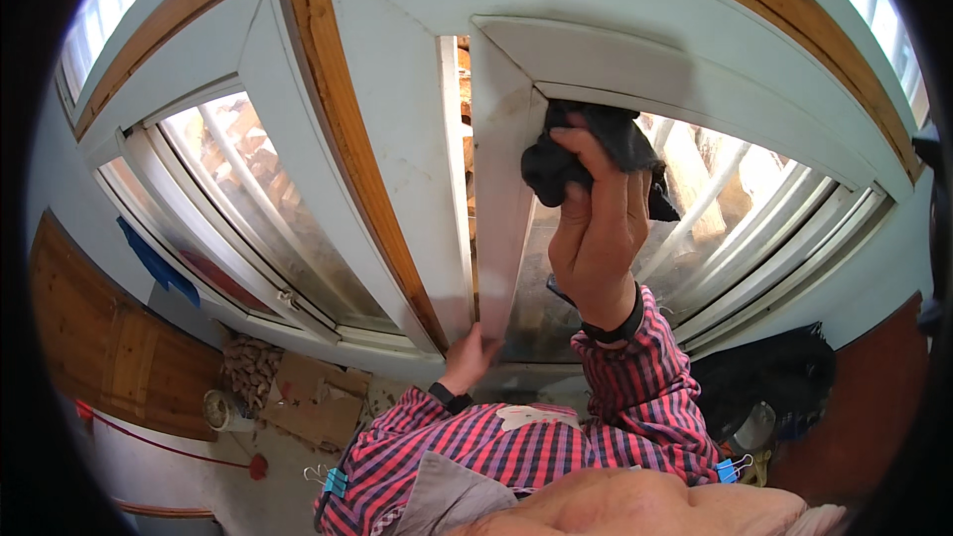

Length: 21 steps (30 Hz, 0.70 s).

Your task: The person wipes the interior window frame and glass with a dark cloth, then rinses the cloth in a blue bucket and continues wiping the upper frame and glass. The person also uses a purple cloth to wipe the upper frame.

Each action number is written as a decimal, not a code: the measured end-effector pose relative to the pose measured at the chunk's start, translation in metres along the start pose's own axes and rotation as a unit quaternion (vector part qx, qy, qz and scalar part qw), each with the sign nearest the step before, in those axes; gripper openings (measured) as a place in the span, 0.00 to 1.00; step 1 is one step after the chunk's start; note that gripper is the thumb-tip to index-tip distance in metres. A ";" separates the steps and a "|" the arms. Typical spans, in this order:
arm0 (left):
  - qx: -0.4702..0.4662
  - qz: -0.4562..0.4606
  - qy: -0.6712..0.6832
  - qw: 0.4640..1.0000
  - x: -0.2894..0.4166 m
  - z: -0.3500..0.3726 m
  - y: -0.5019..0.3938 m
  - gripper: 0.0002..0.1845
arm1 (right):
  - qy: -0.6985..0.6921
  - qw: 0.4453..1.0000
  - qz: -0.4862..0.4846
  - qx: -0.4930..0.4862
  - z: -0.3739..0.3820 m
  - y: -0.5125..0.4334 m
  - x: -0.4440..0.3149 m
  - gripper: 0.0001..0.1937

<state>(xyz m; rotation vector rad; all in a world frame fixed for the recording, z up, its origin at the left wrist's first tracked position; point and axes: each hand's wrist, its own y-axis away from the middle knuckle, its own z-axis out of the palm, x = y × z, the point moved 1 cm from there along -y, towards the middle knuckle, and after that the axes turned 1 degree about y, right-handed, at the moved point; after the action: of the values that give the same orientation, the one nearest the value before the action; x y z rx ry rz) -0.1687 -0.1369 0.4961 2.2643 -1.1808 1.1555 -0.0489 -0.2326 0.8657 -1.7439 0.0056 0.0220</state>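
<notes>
My right hand (599, 238) grips a bunched black cloth (595, 149) and presses it on the upper left corner of the glass, inside a white window sash (502, 164). Lower down, my left hand (469, 361) touches the lower part of that sash's left edge, its fingers partly hidden. A narrow gap beside the sash shows stacked wood outside. Behind the right hand, the window glass (543, 275) looks smudged, with light bars beyond it.
A second white-framed window (275, 208) stands left of a wooden post (350, 119). Below are a wooden cabinet (126, 342), a tub (222, 411), a heap of brownish pieces (252, 372) and flattened cardboard (313, 398). A black plastic sheet (767, 372) lies at the lower right.
</notes>
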 end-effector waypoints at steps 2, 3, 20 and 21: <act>0.021 0.018 -0.006 1.000 -0.003 -0.002 0.000 0.21 | -0.026 0.999 0.002 -0.021 -0.001 0.000 0.003 0.15; 0.030 0.031 -0.011 0.999 -0.004 -0.002 0.001 0.21 | -0.023 0.999 0.007 -0.038 -0.005 0.006 0.006 0.15; 0.016 0.048 -0.065 0.997 -0.022 0.000 -0.004 0.13 | 0.030 0.996 -0.040 -0.069 -0.009 0.027 0.027 0.19; 0.028 0.079 -0.061 0.995 -0.023 -0.001 -0.003 0.12 | 0.084 0.991 -0.035 -0.102 -0.003 0.040 0.025 0.18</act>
<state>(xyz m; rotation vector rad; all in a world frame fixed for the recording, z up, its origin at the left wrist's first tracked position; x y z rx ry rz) -0.1742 -0.1222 0.4788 2.3491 -1.4138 1.1321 -0.0242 -0.2426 0.8267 -1.9453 0.0671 -0.1826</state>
